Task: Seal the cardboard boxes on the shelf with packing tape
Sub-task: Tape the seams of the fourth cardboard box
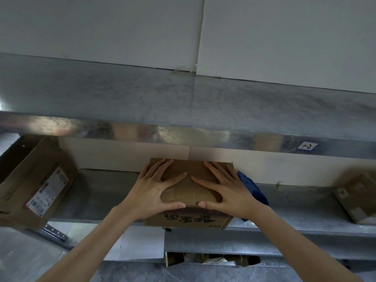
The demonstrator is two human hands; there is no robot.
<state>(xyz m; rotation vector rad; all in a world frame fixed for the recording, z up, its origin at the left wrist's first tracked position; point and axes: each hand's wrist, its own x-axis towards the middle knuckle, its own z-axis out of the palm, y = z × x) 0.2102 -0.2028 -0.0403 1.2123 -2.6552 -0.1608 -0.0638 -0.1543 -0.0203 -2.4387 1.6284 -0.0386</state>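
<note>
A small brown cardboard box [188, 192] with black characters on its front face stands at the front edge of the metal shelf [101, 192]. My left hand [154, 190] lies flat on the left half of its top with fingers spread. My right hand [225, 190] lies flat on the right half in the same way. Both thumbs run along the top's front edge, their tips nearly meeting at the middle. The top flaps are down under my palms, and a strip of tape shows between them. A blue tape dispenser [252, 188] lies just right of the box, partly hidden by my right hand.
A larger cardboard box [34, 184] with a white label stands tilted at the shelf's left end. Another taped box [358, 196] sits at the far right. An upper metal shelf [183, 102] hangs overhead with a small tag [307, 146]. Torn cardboard [211, 259] shows on the level below.
</note>
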